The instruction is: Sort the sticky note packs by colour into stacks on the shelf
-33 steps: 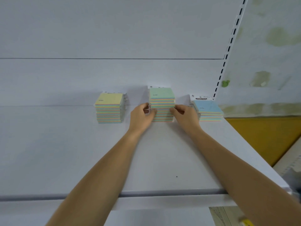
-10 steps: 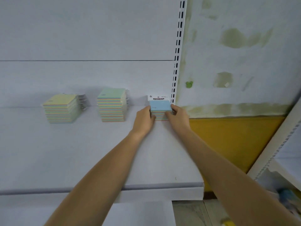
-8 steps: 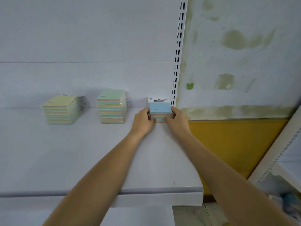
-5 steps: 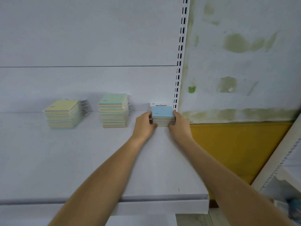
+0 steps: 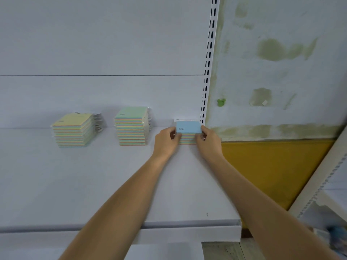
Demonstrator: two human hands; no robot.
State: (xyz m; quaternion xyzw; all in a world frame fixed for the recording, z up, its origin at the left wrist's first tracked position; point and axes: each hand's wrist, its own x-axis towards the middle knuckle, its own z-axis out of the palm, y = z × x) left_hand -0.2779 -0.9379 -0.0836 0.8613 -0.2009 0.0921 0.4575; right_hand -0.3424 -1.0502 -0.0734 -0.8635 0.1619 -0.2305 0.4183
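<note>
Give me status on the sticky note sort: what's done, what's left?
Done: yellow-topped stack and green-topped stack stand apart on the shelf, untouched. In hand: left hand and right hand press the sides of the blue-topped stack at the shelf's right end. Left: seemingly only squaring it; no loose packs visible.

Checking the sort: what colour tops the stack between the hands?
Light blue, clearest in the head view.
</note>
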